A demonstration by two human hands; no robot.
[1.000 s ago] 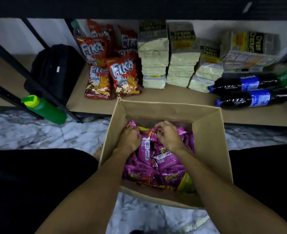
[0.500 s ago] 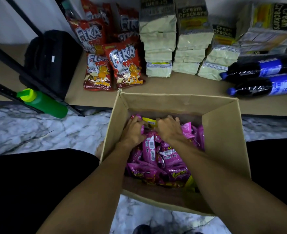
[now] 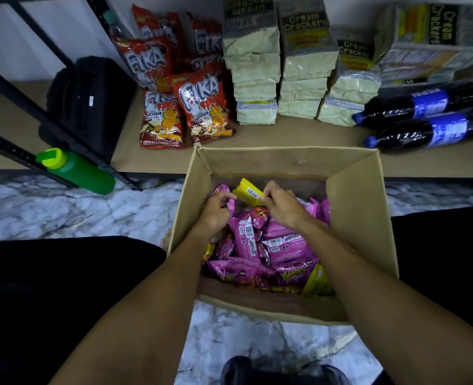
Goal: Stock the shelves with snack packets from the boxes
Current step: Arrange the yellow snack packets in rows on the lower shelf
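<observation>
An open cardboard box (image 3: 363, 218) sits on the marble floor in front of the low shelf (image 3: 157, 159). It holds several pink snack packets (image 3: 260, 245) and a few yellow ones. Both my hands are inside at the box's far end. My right hand (image 3: 281, 208) pinches a yellow packet (image 3: 248, 191), lifted above the pile. My left hand (image 3: 216, 208) touches the packet's left end, with its fingers curled round a pink packet's edge.
On the shelf lie red Fika wafer bags (image 3: 202, 107), stacks of cream cracker packs (image 3: 305, 65) and two dark soda bottles (image 3: 421, 132). A black bag (image 3: 88, 101) and a green bottle (image 3: 79, 170) sit by the black shelf upright (image 3: 49, 123) at the left.
The yellow packet has come up out of the pink pile into plain sight between my hands. The view tilted down and nearer to the box.
</observation>
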